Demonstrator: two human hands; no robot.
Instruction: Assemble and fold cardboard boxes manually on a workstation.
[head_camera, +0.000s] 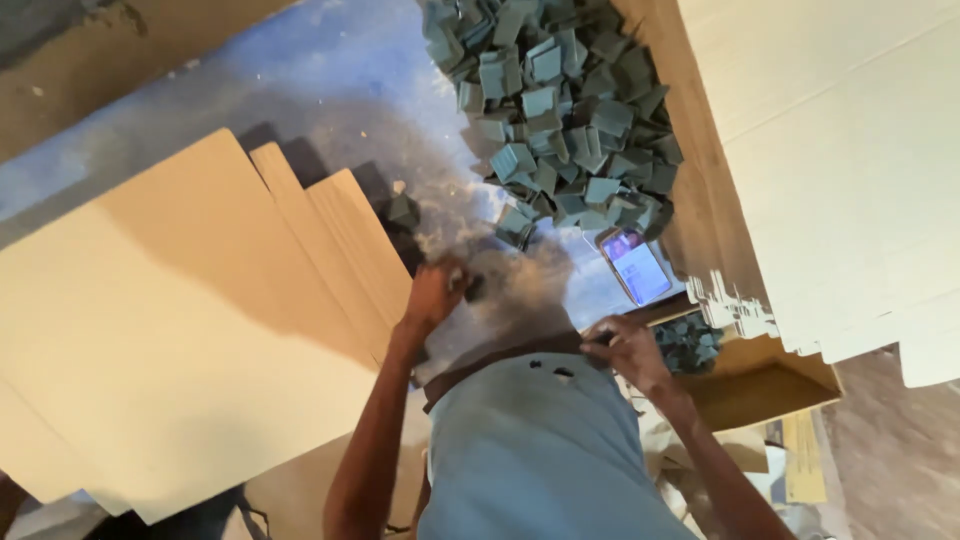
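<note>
A pale blue board (540, 450) with a dark brown strip along its far edge lies in front of me at the bottom centre. My left hand (435, 292) is closed on its far left corner, fingers curled around a small dark part. My right hand (625, 347) pinches the far right corner, by the brown strip. The area just beyond the board, between my hands, is blurred and grey. A heap of small blue-green square pieces (565, 110) lies further off, above my hands.
Tan cardboard sheets (180, 320) are fanned out on the left. Cream cardboard sheets (850, 170) are stacked on the right. A phone (636, 266) with a lit screen lies below the heap. A wooden box (770, 385) holds more blue-green pieces near my right hand.
</note>
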